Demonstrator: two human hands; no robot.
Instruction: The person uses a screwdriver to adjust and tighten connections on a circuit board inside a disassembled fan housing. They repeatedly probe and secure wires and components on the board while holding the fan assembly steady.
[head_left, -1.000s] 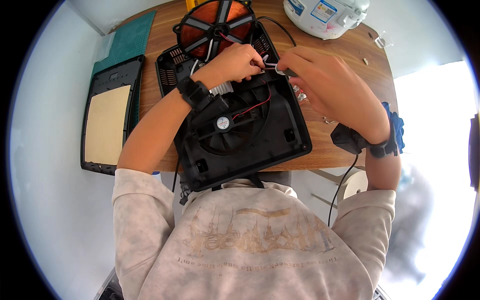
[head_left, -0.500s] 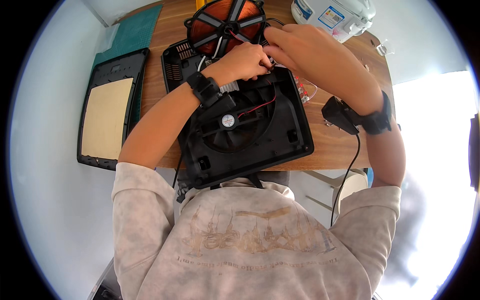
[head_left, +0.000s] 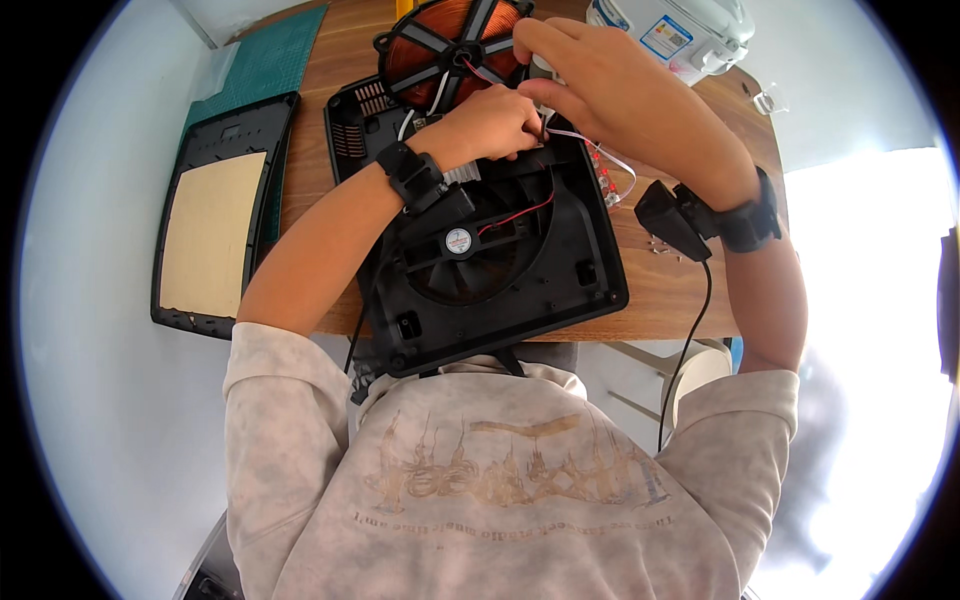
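An opened induction cooker base (head_left: 520, 320), a black plastic shell with a fan (head_left: 457, 242) inside, lies on the table before me. A round copper coil (head_left: 420, 65) on a black spoked frame leans over its far edge. My left hand (head_left: 500, 122) is closed over the far part of the base, its fingertips pinched at a small dark piece by the wires that I cannot make out. Just right of it, my right hand (head_left: 590, 75) is raised, thumb and fingers curled around something pale, mostly hidden. A white cable (head_left: 615, 158) loops out below my right hand.
A black cover panel (head_left: 210, 230) with a tan sheet lies at left, partly on a green cutting mat (head_left: 265, 65). A white appliance (head_left: 680, 35) stands far right. Small screws (head_left: 660, 245) lie near the right table edge. Black wrist straps with corded devices sit on both forearms.
My right hand has lifted slightly away from my left, and its thumb and fingers have parted around the pale thing. More of the white cable shows. The left hand has hardly moved.
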